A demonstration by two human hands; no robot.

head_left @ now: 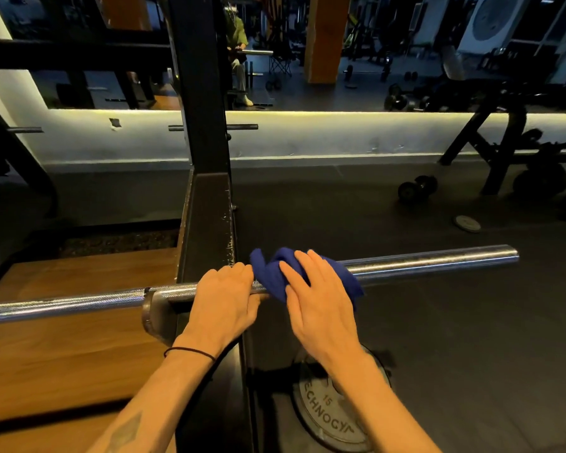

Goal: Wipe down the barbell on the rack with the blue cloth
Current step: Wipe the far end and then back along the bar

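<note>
Running left-right, barbell sleeve end points right.

Both hands hold blue cloth against barbell.

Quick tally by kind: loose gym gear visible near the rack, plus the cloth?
Barbell: 1
Blue cloth: 1
Weight plates, the near plate and a small far plate: 2
Dumbbell on the floor: 1
Total: 5
</note>
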